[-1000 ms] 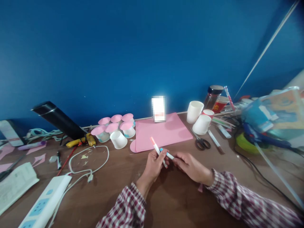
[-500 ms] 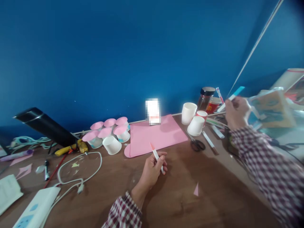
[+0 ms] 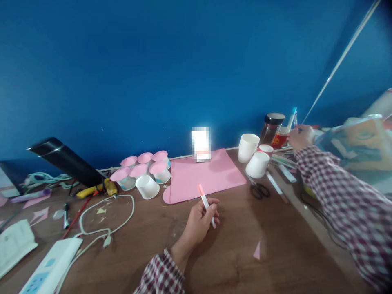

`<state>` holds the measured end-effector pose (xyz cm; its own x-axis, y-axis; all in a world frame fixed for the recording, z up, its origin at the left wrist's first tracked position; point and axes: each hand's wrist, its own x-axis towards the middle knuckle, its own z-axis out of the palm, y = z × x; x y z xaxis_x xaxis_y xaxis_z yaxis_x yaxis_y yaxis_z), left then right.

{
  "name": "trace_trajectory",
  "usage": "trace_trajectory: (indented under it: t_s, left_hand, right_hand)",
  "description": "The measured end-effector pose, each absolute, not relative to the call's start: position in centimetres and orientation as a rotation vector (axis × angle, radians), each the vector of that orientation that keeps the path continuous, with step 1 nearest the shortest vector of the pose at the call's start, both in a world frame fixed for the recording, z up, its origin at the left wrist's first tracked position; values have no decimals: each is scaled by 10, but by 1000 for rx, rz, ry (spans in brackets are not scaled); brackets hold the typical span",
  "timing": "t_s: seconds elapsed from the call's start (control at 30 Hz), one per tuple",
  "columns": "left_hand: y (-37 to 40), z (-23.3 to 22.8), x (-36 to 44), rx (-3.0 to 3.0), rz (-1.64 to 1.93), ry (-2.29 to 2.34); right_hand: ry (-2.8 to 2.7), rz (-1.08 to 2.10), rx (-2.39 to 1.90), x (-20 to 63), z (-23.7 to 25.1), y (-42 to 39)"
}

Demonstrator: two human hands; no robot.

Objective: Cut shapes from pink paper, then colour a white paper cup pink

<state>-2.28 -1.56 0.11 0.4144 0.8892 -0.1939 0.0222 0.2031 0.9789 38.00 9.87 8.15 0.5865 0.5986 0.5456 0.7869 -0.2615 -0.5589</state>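
Spanning the whole lower view: one brown table [image 3: 239,261], backed by a blue wall [image 3: 171,61]. Lying flat toward the back edge: one pink sheet [image 3: 199,175]. Lying at the left front corner: one white power strip [image 3: 49,267], with one white cable [image 3: 119,212] looping beside it.

Standing left of the sheet: five upturned cups with pink tops [image 3: 143,165], plus one plain white cup [image 3: 147,187] tipped over beside them. Standing right of the sheet: two white cups [image 3: 254,155], one upright and one inverted, interiors not showing. Lying just beyond: one pair of scissors [image 3: 259,190].

Standing at the back right: one dark-lidded jar [image 3: 271,128], contents not discernible, and one red cup [image 3: 280,138] holding a blue-capped marker [image 3: 291,118], upright and tilting slightly.

Left hand [image 3: 199,222] curling closed around one orange-capped marker [image 3: 206,203], above the table near the sheet's front edge; long axis running away from the body, cap pointing up toward the wall and leaning left. Right hand [image 3: 301,136] reaching to the red cup, fingers [image 3: 294,132] bunching at the blue-capped marker; actual grip not determinable.

Lying near the front: one small pink scrap [image 3: 257,250].
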Motion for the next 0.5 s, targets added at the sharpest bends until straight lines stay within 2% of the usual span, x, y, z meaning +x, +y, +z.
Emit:
trace_trajectory:
  t_s: [0.13, 0.23, 0.4, 0.5]
  left_hand:
    - [-16, 1, -24, 1266, 787, 901]
    - [-18, 0, -23, 1299, 798, 890]
    - [-21, -1, -24, 1439, 799, 837]
    - [-22, 1, -25, 1527, 822, 847]
  right_hand:
    - [-1013, -144, -1813, 319, 76, 60]
    - [-1237, 241, -1444, 247, 73, 19]
    - [-1685, 784, -1242, 139, 54, -29]
    - [-1618, 951, -1199, 113, 41, -33]
